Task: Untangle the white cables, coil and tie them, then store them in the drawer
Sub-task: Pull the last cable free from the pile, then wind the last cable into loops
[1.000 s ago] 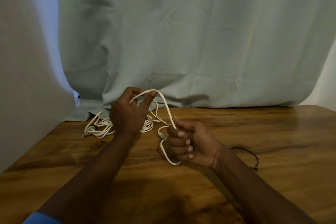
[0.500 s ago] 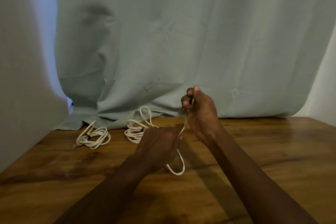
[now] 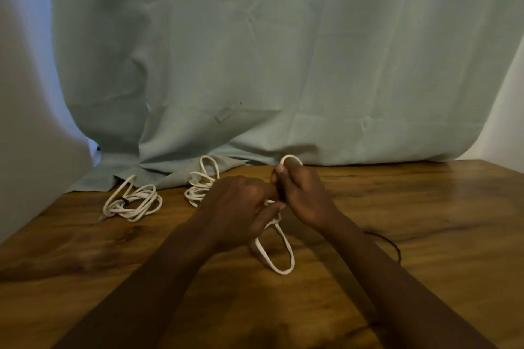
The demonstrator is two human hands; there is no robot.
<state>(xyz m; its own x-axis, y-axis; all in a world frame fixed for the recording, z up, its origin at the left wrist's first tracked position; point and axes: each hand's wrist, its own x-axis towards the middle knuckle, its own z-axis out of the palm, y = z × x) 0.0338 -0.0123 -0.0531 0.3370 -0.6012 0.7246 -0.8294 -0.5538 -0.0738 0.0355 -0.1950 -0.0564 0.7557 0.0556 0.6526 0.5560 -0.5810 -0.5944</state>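
Both hands meet above the middle of the wooden table [image 3: 411, 207], gripping one white cable [image 3: 276, 262]. My right hand [image 3: 300, 195] pinches its top bend, which pokes out above the fingers. My left hand [image 3: 238, 207] closes on the strands just below; a loop hangs down onto the wood. A loose white cable pile [image 3: 200, 187] lies just behind my left hand, partly hidden by it. Further left rests a coiled white cable [image 3: 133, 202] with a dark tie around it. No drawer is visible.
A pale green cloth [image 3: 283, 65] hangs as a backdrop and spills onto the table's far edge. A thin dark band [image 3: 392, 245] lies on the wood right of my right forearm. A blurred pale surface [image 3: 31, 150] fills the left side.
My right hand has come down from its raised position and closed in against my left hand. The hanging loop now rests lower on the table. The camera view has tilted slightly.
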